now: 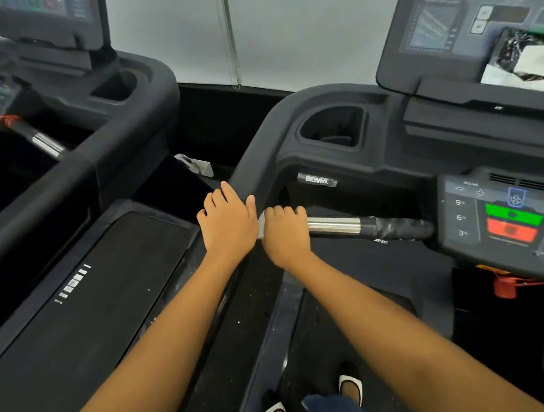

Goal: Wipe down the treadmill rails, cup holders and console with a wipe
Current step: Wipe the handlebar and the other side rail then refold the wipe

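I stand on the right treadmill. My left hand (pixel 227 217) lies palm-down on its black left side rail (pixel 251 160), fingers spread. My right hand (pixel 286 230) is closed around the left end of the silver grip bar (pixel 336 225), with a white wipe (pixel 261 227) showing at the hand's left edge. The cup holder (pixel 331 127) sits beyond the bar. The control panel (pixel 512 218) with green and red buttons is to the right. The console screen (pixel 437 25) is at top right.
A pack of wipes (pixel 530 58) rests on the console ledge. A red safety clip (pixel 506 285) hangs under the control panel. A second treadmill (pixel 80 101) stands to the left, with a dark gap between. My feet (pixel 349 389) are on the belt.
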`<state>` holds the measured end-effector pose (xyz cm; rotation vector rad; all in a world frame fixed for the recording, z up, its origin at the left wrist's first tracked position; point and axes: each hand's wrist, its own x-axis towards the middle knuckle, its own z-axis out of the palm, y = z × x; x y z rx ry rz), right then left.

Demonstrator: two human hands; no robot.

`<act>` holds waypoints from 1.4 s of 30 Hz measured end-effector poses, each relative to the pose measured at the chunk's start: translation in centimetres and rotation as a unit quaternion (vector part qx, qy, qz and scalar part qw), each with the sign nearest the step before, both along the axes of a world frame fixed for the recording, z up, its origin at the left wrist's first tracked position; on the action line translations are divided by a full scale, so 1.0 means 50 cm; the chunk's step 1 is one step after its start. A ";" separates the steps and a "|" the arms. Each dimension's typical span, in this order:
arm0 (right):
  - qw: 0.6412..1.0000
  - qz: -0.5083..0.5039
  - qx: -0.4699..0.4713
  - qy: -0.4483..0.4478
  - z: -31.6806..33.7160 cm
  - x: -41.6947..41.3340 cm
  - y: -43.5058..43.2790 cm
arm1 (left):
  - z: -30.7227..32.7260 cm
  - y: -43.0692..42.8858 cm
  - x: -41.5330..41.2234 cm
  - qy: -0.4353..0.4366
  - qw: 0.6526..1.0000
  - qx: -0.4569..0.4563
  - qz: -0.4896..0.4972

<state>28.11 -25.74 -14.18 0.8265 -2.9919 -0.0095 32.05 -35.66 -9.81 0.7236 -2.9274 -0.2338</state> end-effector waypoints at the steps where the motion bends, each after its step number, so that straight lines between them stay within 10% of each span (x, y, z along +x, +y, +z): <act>1: 0.999 0.024 0.017 0.022 -0.008 0.001 0.022 | 0.000 -0.002 0.001 0.000 1.000 0.005 0.000; 5: 0.998 0.037 0.034 0.047 -0.004 -0.014 0.120 | 0.003 -0.003 0.005 0.006 1.000 0.024 -0.002; 13: 0.979 -0.040 0.022 -0.198 0.071 -0.077 0.071 | 0.003 0.009 0.004 0.001 1.000 -0.003 0.008; 20: 0.993 0.102 0.012 0.052 0.000 -0.028 0.150 | -0.007 0.015 -0.004 -0.003 0.999 -0.031 0.019; 29: 0.987 -0.133 0.080 0.051 0.045 -0.065 0.385 | -0.050 0.181 -0.057 0.029 0.971 0.044 -0.231; 35: 0.973 -0.150 0.013 -0.173 0.084 -0.112 0.272 | -0.089 0.203 -0.069 0.022 0.976 0.047 -0.214; 42: 0.985 -0.056 -0.088 0.139 -0.049 0.015 0.359 | -0.099 0.195 -0.074 0.053 0.975 0.056 -0.208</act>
